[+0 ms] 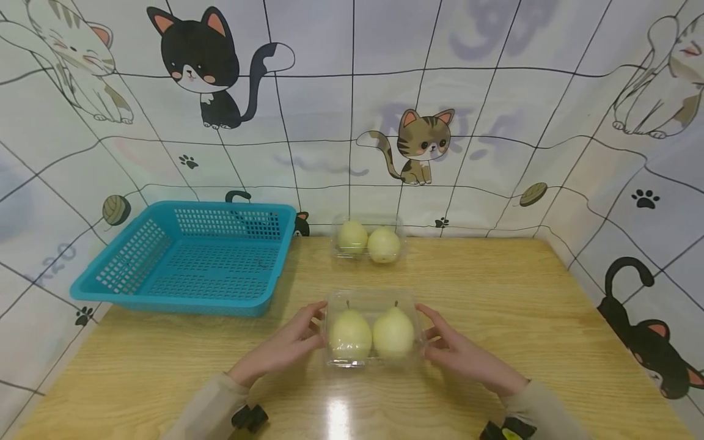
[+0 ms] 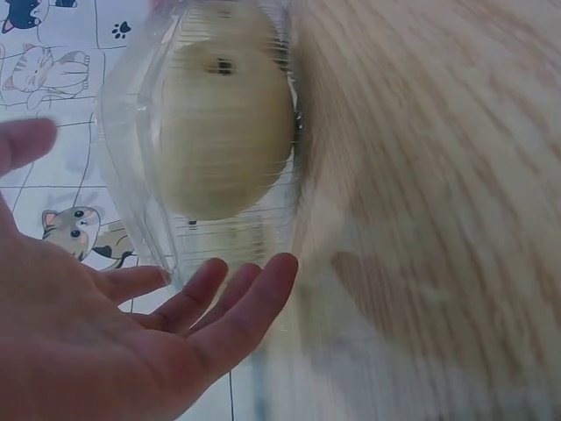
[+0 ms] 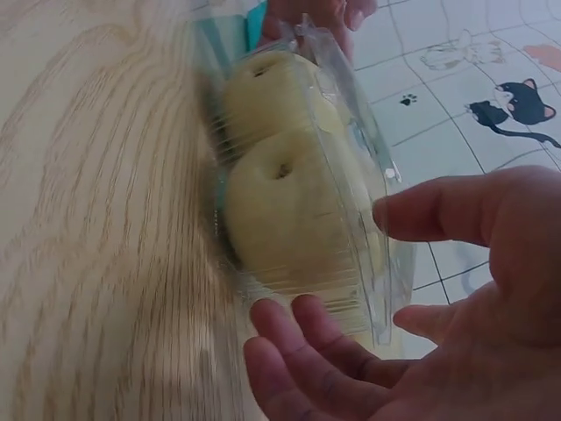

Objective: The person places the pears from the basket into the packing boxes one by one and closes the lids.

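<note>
A clear plastic clamshell box [image 1: 374,297] sits on the table in the middle of the head view, with two pale yellow-green pears [image 1: 393,335] side by side inside. At its left side is my left hand [image 1: 294,336], fingers spread and loosely bent near the wall. My right hand [image 1: 459,354] is at the opposite side, its fingers also relaxed. In the left wrist view the fingertips [image 2: 279,267] lie by the box's end. The right wrist view has the thumb [image 3: 421,210] at the lid's edge and the other fingers by the lower wall; firm contact cannot be told.
A second clear box [image 1: 360,253] with two pears stands against the back wall. At the left rear is a blue perforated plastic basket [image 1: 181,302]. Cat-printed sheeting [image 1: 324,110] covers the walls around the wooden table [image 1: 495,293].
</note>
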Demonstrator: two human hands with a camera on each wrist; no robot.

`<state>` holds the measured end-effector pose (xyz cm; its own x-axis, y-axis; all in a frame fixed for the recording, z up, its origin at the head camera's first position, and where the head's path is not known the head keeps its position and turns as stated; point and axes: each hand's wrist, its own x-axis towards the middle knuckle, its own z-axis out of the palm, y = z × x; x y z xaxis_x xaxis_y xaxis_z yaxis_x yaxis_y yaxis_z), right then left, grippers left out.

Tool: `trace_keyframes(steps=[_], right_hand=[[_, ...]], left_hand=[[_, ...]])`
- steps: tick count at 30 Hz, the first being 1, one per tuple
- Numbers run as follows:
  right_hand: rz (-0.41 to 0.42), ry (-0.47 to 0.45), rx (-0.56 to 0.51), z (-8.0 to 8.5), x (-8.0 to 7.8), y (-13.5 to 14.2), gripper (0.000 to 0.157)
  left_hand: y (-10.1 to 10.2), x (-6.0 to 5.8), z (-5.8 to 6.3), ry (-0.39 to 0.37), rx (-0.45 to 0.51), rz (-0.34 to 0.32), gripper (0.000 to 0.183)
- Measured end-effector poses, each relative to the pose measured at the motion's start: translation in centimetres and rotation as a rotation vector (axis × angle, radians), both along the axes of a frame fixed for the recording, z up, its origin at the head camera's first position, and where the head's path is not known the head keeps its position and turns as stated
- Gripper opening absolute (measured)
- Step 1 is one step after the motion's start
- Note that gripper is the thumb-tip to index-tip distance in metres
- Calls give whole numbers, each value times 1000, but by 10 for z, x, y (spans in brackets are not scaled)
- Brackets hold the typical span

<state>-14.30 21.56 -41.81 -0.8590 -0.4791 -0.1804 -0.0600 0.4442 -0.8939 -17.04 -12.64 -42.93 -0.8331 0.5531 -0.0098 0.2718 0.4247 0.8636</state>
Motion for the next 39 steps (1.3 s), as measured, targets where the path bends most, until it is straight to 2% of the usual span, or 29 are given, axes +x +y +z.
trace_keyframes(steps=[5, 9, 13, 19, 22, 30, 39], right_hand=[[-23, -5, -6, 1, -5, -3, 78], [-21, -4, -29, 0, -9, -3, 79], [-15, -48, -100, -3, -13, -4, 79], [-56, -126, -159, -5, -16, -6, 85], [-73, -146, -184, -6, -18, -7, 87], [-92, -186, -195, -8, -23, -5, 82], [-82, -212, -242, -9, -25, -4, 83]], left_hand=[[1, -6, -7, -5, 24, -14, 81], [4, -10, -10, -22, 65, -3, 81], [7, -12, -12, -53, 109, 29, 82], [9, -15, -11, -191, 173, 106, 89], [9, -17, -12, -261, 203, 120, 87], [6, -21, -16, -379, 280, 74, 86], [3, -24, -19, -440, 367, 41, 84]])
